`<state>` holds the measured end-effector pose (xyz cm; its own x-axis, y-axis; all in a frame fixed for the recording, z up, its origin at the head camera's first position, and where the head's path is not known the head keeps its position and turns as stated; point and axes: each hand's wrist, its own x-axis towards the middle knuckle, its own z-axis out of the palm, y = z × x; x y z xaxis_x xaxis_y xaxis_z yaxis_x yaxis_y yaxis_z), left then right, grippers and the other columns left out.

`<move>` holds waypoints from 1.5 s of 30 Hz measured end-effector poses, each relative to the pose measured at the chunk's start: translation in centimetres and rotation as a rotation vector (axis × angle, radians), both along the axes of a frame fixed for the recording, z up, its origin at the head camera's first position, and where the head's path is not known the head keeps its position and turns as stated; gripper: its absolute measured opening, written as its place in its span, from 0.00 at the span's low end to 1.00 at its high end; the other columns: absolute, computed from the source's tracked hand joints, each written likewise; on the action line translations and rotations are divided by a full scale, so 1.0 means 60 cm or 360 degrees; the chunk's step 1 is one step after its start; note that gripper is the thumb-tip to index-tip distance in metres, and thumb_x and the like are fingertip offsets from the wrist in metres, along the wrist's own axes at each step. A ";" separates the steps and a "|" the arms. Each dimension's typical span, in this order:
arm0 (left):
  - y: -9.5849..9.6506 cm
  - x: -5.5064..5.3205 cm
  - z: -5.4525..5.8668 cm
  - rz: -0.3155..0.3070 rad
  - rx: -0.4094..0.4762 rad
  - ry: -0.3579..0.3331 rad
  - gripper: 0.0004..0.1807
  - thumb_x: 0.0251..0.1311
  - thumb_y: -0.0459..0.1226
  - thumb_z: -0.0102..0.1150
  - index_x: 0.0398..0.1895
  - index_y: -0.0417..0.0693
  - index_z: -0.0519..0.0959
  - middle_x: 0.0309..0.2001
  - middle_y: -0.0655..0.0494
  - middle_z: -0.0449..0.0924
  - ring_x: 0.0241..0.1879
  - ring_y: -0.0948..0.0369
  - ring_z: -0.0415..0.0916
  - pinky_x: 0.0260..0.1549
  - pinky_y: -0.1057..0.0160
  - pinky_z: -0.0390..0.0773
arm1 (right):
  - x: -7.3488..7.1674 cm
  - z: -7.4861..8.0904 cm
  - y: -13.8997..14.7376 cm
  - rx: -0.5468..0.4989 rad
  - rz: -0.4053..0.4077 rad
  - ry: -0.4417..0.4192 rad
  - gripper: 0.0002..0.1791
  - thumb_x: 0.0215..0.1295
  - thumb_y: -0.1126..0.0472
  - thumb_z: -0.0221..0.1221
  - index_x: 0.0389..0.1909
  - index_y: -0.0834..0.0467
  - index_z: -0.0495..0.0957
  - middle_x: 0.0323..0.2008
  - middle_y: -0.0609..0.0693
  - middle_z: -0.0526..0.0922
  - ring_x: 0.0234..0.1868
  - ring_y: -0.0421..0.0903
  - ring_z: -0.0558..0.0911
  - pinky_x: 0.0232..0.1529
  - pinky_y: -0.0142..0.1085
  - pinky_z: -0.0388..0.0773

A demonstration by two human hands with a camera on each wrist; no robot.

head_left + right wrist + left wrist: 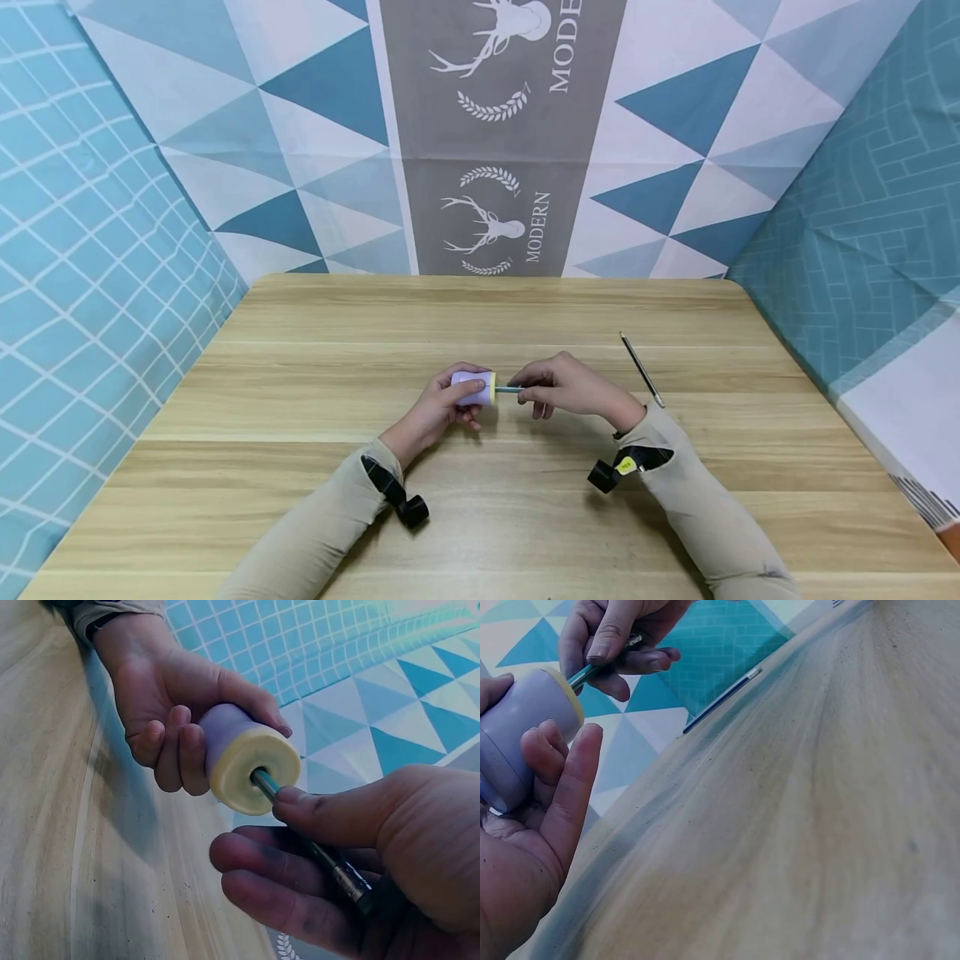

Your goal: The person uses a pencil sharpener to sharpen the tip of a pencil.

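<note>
My left hand [437, 407] grips a small purple pencil sharpener [526, 724] with a pale yellow front, held on its side above the table. The yellow front [234, 766] has a round hole and faces my right hand [573, 387]. Between thumb and fingers, the right hand pinches a dark green pencil [334, 866]. One end of that pencil is inside the hole; its tip is hidden there. The other end, dark with small print, lies along the right palm in the right wrist view.
A second dark pencil [639, 364] lies on the wooden table [337, 333], beyond the right wrist. Black wrist cameras are strapped over both sleeves. Patterned blue, white and grey cloth [487, 133] hangs behind the table and at its sides.
</note>
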<state>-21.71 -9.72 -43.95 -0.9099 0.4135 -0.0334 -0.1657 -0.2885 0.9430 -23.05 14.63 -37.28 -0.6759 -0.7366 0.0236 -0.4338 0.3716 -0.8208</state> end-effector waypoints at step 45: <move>-0.005 -0.002 -0.002 0.0058 0.0039 0.0060 0.12 0.62 0.31 0.54 0.45 0.53 0.80 0.25 0.51 0.75 0.19 0.63 0.74 0.20 0.63 0.85 | -0.014 0.018 0.046 0.0108 0.0088 -0.0342 0.12 0.76 0.69 0.45 0.53 0.71 0.71 0.29 0.55 0.82 0.22 0.52 0.83 0.22 0.47 0.85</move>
